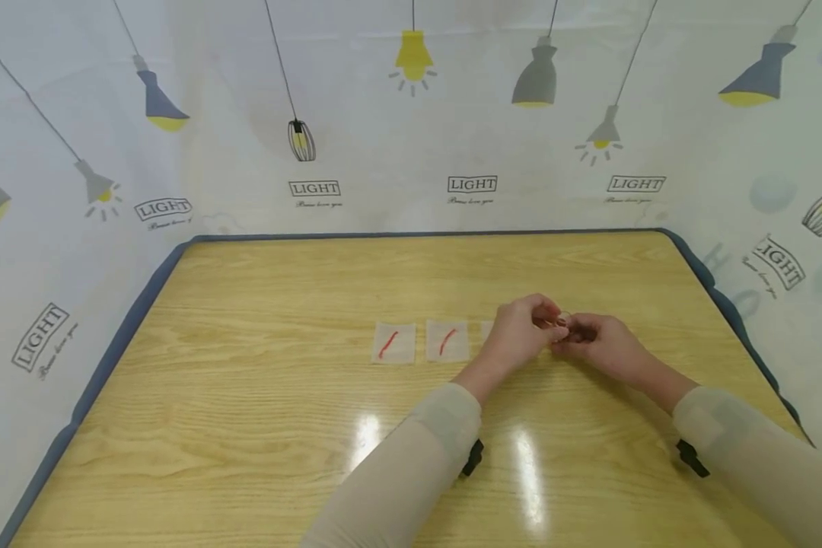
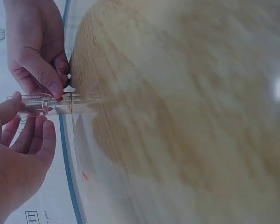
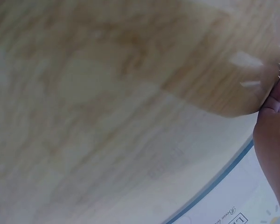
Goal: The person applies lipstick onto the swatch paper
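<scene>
A small clear glass tube-like piece [image 2: 42, 101] is held between the two hands above the right part of the table. My left hand [image 1: 518, 332] grips one end, its thumb on one side and curled fingers on the other in the left wrist view. From the opposite side my right hand [image 1: 606, 346] pinches the piece near its middle, thumb tip at the glass. A thin dark ring [image 2: 71, 101] shows around the glass beside that thumb. In the head view the fingers hide most of the glass. The right wrist view catches only part of the right hand [image 3: 274, 105].
Left of the hands, two pale square sheets lie on the wooden table [image 1: 246, 396], a left sheet [image 1: 404, 352] and a right sheet [image 1: 457, 352], each with a red stroke. A third sheet [image 1: 486, 329] is mostly behind the left hand. A patterned curtain [image 1: 383, 137] surrounds the table.
</scene>
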Demonstrator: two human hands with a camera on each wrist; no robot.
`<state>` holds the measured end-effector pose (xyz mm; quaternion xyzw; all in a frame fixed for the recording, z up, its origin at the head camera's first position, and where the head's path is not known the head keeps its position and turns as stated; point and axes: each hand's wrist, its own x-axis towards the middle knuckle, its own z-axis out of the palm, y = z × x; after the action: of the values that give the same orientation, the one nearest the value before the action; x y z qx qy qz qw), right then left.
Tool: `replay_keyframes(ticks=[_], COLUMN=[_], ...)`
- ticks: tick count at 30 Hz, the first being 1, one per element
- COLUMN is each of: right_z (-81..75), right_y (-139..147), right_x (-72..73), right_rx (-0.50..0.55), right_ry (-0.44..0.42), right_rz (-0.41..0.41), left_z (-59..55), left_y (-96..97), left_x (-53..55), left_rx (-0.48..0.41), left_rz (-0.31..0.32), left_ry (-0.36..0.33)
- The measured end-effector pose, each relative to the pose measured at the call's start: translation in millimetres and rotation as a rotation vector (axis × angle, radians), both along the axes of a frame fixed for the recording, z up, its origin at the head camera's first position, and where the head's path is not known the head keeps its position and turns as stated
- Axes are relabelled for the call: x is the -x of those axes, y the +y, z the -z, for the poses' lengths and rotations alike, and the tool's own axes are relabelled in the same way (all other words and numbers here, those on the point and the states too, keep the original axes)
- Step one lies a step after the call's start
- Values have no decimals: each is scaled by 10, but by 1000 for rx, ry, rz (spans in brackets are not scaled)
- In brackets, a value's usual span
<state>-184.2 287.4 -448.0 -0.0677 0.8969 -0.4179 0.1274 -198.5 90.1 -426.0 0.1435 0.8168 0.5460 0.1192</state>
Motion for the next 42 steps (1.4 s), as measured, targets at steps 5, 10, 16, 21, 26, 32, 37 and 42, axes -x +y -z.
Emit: replay_keyframes(ticks=[5,10,16,21,26,32,37,42], right_z=[-35,-51,-57,-61,-72,-161,-414,-700], right_y=[4,2,1,-7,2,59,97,51], right_x=[-13,-26,-37,-36,-12,41,92,117], right_rx=[-26,-30,-34,-44,-47,-8,-48,-97], right_ry=[-11,-18,-23,-17,-18,-71,-47,15], right_rz=[10,12,20,20,8,-42,-89,-116], left_z=[7,1,-7,22,34,-47,-204,-480], left_y=[22,26,26,17,-18,-159,-410,-746], left_x=[9,1,-9,-1,15,97,208,279], left_rx=[14,32,50,68,99,102,159,247], left_rz=[2,1,14,20,27,89,163,153], left_ry=[-4,-15,-9,3,11,-13,-2,68])
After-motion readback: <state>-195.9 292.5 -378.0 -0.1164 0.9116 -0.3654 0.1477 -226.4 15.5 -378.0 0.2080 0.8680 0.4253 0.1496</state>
